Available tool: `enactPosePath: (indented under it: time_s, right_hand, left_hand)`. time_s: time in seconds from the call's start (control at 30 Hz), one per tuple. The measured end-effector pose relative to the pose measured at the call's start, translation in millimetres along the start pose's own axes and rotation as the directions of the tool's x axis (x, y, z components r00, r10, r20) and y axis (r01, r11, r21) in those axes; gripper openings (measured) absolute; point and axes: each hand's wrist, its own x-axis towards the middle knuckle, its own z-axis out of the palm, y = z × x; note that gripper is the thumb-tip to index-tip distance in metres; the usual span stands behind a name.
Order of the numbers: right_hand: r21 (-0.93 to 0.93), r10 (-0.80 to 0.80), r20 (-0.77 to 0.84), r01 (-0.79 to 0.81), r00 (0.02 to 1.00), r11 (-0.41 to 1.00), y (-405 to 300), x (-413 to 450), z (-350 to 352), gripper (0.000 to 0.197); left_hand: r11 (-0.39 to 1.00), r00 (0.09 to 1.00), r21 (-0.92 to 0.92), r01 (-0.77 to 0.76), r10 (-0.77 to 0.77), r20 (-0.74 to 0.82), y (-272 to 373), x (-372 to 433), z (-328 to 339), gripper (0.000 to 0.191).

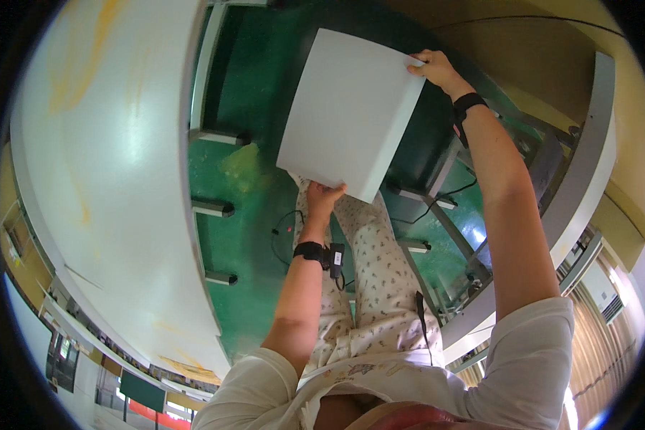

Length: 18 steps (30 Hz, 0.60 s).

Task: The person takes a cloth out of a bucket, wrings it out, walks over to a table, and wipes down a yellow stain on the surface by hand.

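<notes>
A large white sheet, which looks like stiff paper or thin board, is held in the air between my two hands. Its right side bends slightly along its length. My left hand grips the near edge, the thumb on top and the fingers hidden beneath. At the far right corner, my right hand pinches the sheet between thumb and fingers. A black strap with a small box wraps my left wrist, and another black strap is on my right wrist. Below the sheet are my patterned trousers.
A long white table with yellow stains runs along the left. Several table feet rest on the green floor. On the right stands another table, its pale edge facing me. A black cable trails across the floor.
</notes>
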Motion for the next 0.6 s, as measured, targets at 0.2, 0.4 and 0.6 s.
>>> enactPosePath:
  time_s: [0.2, 0.4, 0.6]
  right_hand:
    - [-0.037, 0.055, 0.023, -0.054, 0.998, 0.998, 36.7, -3.1, -2.6, 0.043]
    - [-0.05, 0.029, -0.079, -0.033, 0.996, 0.998, 65.6, -5.8, 5.3, 0.041]
    - [-0.016, -0.116, -0.089, 0.115, 0.989, 0.993, 38.1, 0.2, 13.1, 0.04]
  left_hand:
    - [0.998, 0.997, 0.0, -0.07, 0.07, 0.016, -13.9, 0.6, 25.8, 0.064]
    - [0.993, 0.992, 0.107, -0.046, 0.058, -0.114, -15.8, -0.8, 29.6, 0.065]
    - [0.993, 0.985, 0.003, -0.12, 0.119, -0.125, -15.2, 4.3, 22.9, 0.071]
